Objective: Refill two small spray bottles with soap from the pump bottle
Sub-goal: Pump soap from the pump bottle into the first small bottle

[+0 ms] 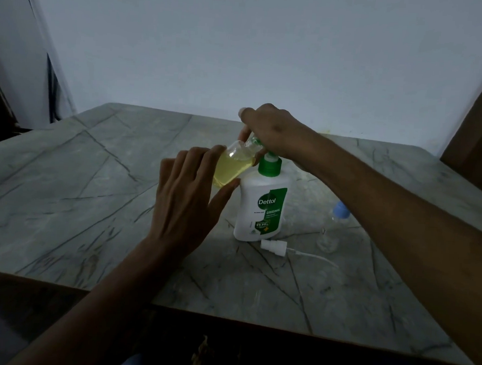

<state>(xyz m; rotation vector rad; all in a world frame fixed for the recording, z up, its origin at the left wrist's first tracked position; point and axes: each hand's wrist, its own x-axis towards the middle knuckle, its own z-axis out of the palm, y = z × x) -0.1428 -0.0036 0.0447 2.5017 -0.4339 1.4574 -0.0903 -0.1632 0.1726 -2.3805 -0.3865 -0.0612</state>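
Dim room, grey marble-look table (63,199) with dark veins, plain pale wall (242,47) behind. Nearest on the table: loose white spray cap (274,245) with its thin tube trailing right, lying just in front of the pump bottle (260,209). Right of that, second spray bottle (333,227), clear, blue cap on, upright, partly behind the right forearm. Pump bottle white with green label and green collar, upright mid-table. Left hand (185,198) holds first spray bottle (232,167) between fingers and thumb, tilted, neck up against the pump spout, yellow soap inside, uncapped. Right hand (268,130) sits over the pump head, fingers curled down around it; cannot tell if it is pressing
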